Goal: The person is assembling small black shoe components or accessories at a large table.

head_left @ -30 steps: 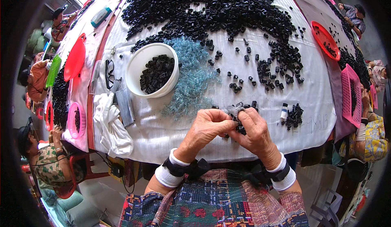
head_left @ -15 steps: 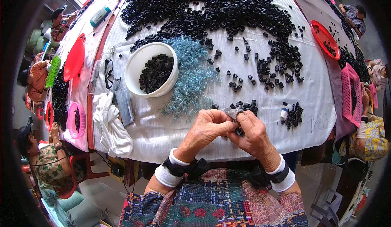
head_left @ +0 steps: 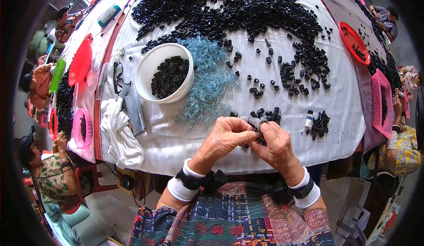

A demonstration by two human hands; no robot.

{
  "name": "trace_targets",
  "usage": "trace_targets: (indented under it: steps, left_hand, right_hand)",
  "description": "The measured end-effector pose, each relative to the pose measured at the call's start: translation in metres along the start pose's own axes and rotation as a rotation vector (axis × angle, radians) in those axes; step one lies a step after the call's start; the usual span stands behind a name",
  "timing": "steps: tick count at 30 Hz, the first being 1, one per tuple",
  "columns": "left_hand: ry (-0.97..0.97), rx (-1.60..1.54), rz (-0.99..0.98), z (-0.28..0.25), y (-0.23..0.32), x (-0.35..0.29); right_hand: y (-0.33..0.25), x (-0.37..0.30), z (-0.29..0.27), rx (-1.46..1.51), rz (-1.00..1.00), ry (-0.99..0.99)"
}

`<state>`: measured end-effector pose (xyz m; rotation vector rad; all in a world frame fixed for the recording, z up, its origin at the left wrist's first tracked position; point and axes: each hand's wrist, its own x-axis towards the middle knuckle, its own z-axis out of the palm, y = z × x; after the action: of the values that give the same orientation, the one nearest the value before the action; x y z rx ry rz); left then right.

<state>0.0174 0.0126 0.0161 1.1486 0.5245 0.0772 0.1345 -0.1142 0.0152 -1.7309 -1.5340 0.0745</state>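
Observation:
My left hand [head_left: 227, 136] and my right hand [head_left: 277, 145] meet low over the white-covered table, their thumbs and fingers pinched together. At their fingertips is a small grey, cloth-like piece [head_left: 255, 122]; whether it is held or worn on a finger I cannot tell. Anything smaller in the pinch is hidden. Just beyond the fingertips lies a small cluster of short black plastic pieces [head_left: 268, 114], partly covered by my hands. Left of them spreads a heap of clear bluish small parts [head_left: 205, 85], beside a white bowl [head_left: 140, 79] holding black pieces.
A large heap of black pieces [head_left: 212, 18] covers the far table. Right of my hands are a small white bottle [head_left: 308, 120] and a black pile [head_left: 320, 126]. Glasses [head_left: 118, 77], a face mask [head_left: 134, 112] and white cloth [head_left: 119, 133] lie left. Other people sit at both sides.
The view has shifted very slightly. My hands stay pinched together in nearly the same place, with the fingertips slightly moved around the grey piece.

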Motion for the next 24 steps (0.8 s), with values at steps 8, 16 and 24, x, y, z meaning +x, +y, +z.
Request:
trace_targets:
  steps: [8,16,24]
  left_hand:
    - [-0.013,-0.005,-0.029,-0.004,-0.002,0.0]
    - [0.029,-0.094,-0.069,-0.005,-0.008,0.0]
    - [0.002,-0.39,-0.138,-0.006,-0.017,0.004]
  right_hand:
    - [0.001,-0.005,0.007,-0.058,-0.029,0.004]
    - [0.003,0.0,0.005,-0.022,0.014,0.01]
    - [0.005,0.001,0.0,-0.05,-0.012,-0.034]
